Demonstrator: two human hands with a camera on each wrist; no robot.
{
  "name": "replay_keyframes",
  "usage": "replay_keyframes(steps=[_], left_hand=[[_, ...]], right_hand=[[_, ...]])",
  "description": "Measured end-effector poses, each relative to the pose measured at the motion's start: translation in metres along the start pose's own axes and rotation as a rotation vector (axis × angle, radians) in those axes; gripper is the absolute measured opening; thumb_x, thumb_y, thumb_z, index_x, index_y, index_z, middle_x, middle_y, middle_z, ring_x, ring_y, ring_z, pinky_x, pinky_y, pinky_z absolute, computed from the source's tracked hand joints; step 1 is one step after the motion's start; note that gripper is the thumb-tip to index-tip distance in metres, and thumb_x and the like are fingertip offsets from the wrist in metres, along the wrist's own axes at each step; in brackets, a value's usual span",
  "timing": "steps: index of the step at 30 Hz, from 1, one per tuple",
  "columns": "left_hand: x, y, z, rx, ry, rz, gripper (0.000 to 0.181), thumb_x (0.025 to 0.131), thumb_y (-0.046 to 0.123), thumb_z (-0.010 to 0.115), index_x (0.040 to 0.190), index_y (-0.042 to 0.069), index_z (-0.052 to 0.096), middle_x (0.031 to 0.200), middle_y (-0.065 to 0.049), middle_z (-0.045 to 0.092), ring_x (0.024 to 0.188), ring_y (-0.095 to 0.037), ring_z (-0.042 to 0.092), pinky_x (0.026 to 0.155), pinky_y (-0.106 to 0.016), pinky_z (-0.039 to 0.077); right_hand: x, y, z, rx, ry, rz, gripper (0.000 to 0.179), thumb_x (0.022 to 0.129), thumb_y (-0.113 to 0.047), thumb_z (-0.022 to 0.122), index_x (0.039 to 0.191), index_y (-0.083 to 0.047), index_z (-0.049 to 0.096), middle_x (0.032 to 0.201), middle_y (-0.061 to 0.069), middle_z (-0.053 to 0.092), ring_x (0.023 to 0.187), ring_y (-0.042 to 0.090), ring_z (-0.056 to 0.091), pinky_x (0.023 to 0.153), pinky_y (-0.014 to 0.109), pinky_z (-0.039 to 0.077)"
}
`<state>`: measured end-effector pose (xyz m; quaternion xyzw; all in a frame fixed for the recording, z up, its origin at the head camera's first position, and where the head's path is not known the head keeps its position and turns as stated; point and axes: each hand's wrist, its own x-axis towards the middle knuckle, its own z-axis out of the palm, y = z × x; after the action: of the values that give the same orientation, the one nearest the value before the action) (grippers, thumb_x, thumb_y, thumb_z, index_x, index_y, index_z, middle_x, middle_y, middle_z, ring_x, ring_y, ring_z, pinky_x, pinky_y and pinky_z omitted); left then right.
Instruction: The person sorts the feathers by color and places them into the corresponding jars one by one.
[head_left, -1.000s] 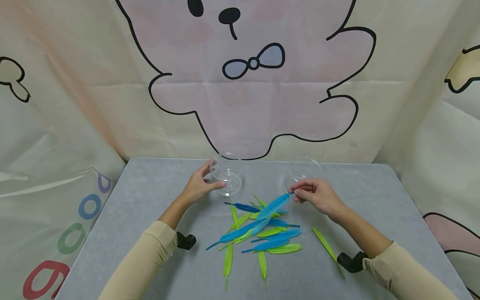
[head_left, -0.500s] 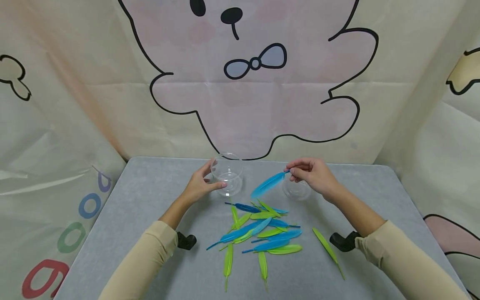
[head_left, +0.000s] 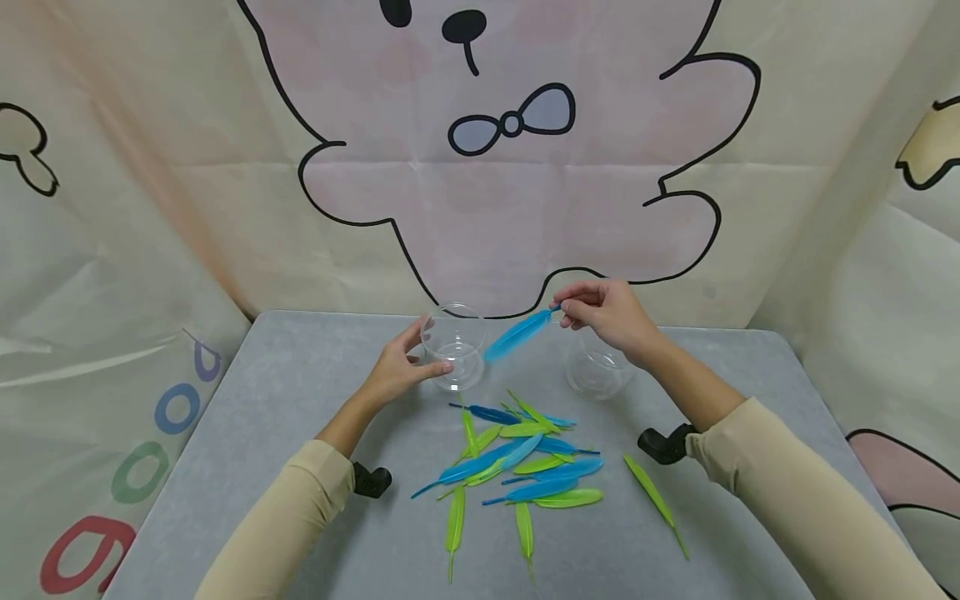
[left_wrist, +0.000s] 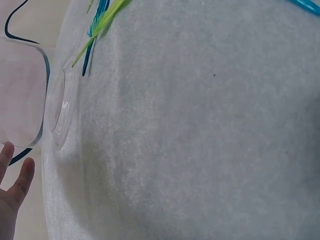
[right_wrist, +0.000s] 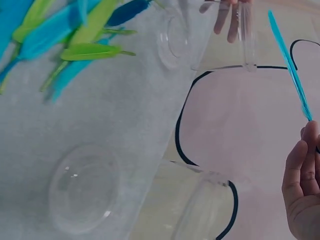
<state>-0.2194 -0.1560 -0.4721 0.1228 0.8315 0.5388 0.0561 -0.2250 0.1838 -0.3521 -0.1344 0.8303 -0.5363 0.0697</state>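
In the head view my left hand (head_left: 405, 360) holds the left clear cup (head_left: 459, 379) from its left side, thumb in front and fingers behind. The cup stands upright near the table's back edge. My right hand (head_left: 609, 315) pinches a blue feather (head_left: 519, 335) by its quill, raised above the table. The feather slants down to the left, its tip close to the left cup's right side. Below my right hand stands a second clear cup (head_left: 596, 379), partly hidden by that hand. In the right wrist view the feather (right_wrist: 291, 67) points up from the fingertips.
A loose pile of blue feathers (head_left: 472, 467) and green feathers (head_left: 573, 498) lies mid-table in front of the cups. One green feather (head_left: 654, 493) lies apart at the right. A printed cloth backdrop (head_left: 360, 267) rises behind the grey table (head_left: 300, 400).
My right hand has lifted the blue feather off the pile and moved it up and left, past the right cup toward the left one. My left hand stays on its cup.
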Motion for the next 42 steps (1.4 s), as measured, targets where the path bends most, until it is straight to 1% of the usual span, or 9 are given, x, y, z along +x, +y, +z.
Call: replay_keyframes(steps=[6,11,17,20,24,27,30,35,42], left_hand=[[0.000,-0.002,-0.001,-0.003,0.003,0.001,0.098,0.083,0.032,0.083,0.159,0.011,0.024,0.158,-0.010,0.036,0.142,-0.035,0.037,0.107,-0.056,0.039],[0.000,-0.003,-0.001,-0.004,-0.002,0.015,0.098,0.083,0.031,0.083,0.159,0.013,0.023,0.158,-0.009,0.036,0.142,-0.034,0.037,0.107,-0.056,0.040],[0.001,-0.003,-0.001,-0.016,-0.013,0.028,0.096,0.084,0.028,0.083,0.158,0.011,0.025,0.158,-0.007,0.036,0.143,-0.031,0.036,0.108,-0.056,0.039],[0.001,-0.002,-0.001,-0.023,-0.017,0.023,0.095,0.084,0.025,0.082,0.158,0.010,0.025,0.158,-0.007,0.035,0.144,-0.031,0.035,0.108,-0.056,0.038],[0.000,-0.002,-0.001,-0.020,-0.020,0.010,0.095,0.084,0.026,0.082,0.158,0.013,0.025,0.159,-0.006,0.034,0.144,-0.032,0.035,0.109,-0.054,0.038],[0.000,-0.003,-0.001,-0.015,-0.021,0.013,0.096,0.084,0.028,0.082,0.159,0.014,0.024,0.159,-0.005,0.033,0.144,-0.033,0.034,0.109,-0.055,0.038],[0.001,-0.003,-0.001,-0.017,-0.021,0.021,0.096,0.085,0.028,0.082,0.159,0.012,0.023,0.159,-0.006,0.033,0.144,-0.033,0.034,0.109,-0.056,0.038],[0.001,-0.003,-0.001,-0.021,-0.018,0.013,0.096,0.085,0.028,0.081,0.159,0.013,0.023,0.159,-0.006,0.034,0.144,-0.033,0.034,0.109,-0.056,0.038],[0.000,-0.001,0.001,-0.031,-0.010,0.005,0.094,0.085,0.028,0.081,0.158,0.012,0.025,0.158,-0.007,0.035,0.144,-0.032,0.034,0.108,-0.057,0.037]], right_hand=[[0.013,-0.012,0.004,-0.003,0.011,-0.018,0.021,0.101,-0.008,0.058,0.115,0.005,0.068,0.108,0.016,0.071,0.083,0.024,0.069,0.077,0.028,0.058],[0.022,-0.019,0.010,0.010,0.024,-0.006,0.021,0.101,-0.007,0.057,0.115,0.005,0.068,0.109,0.019,0.069,0.080,0.016,0.067,0.077,0.028,0.057],[0.032,-0.020,0.022,0.016,0.024,-0.013,0.021,0.101,-0.005,0.056,0.115,0.007,0.067,0.111,0.023,0.068,0.077,0.014,0.066,0.078,0.030,0.057],[0.036,-0.021,0.031,0.001,0.021,-0.022,0.021,0.101,-0.004,0.055,0.115,0.006,0.067,0.110,0.023,0.068,0.079,0.020,0.067,0.079,0.031,0.057],[0.040,-0.022,0.043,-0.011,0.034,-0.032,0.019,0.100,-0.001,0.055,0.111,0.005,0.069,0.108,0.020,0.069,0.086,0.036,0.067,0.082,0.039,0.058],[0.043,-0.022,0.051,-0.030,0.047,-0.051,0.018,0.100,0.000,0.055,0.108,0.005,0.070,0.105,0.020,0.070,0.088,0.041,0.067,0.083,0.043,0.058],[0.045,-0.020,0.058,-0.054,0.052,-0.067,0.017,0.100,0.001,0.055,0.106,0.005,0.070,0.104,0.020,0.069,0.083,0.037,0.067,0.079,0.037,0.058],[0.046,-0.016,0.071,-0.068,0.048,-0.051,0.016,0.100,0.000,0.055,0.105,0.003,0.070,0.104,0.021,0.070,0.081,0.033,0.067,0.075,0.029,0.057],[0.046,-0.012,0.087,-0.089,0.037,-0.039,0.017,0.100,-0.001,0.056,0.107,0.003,0.070,0.102,0.015,0.070,0.078,0.026,0.067,0.075,0.029,0.057]])
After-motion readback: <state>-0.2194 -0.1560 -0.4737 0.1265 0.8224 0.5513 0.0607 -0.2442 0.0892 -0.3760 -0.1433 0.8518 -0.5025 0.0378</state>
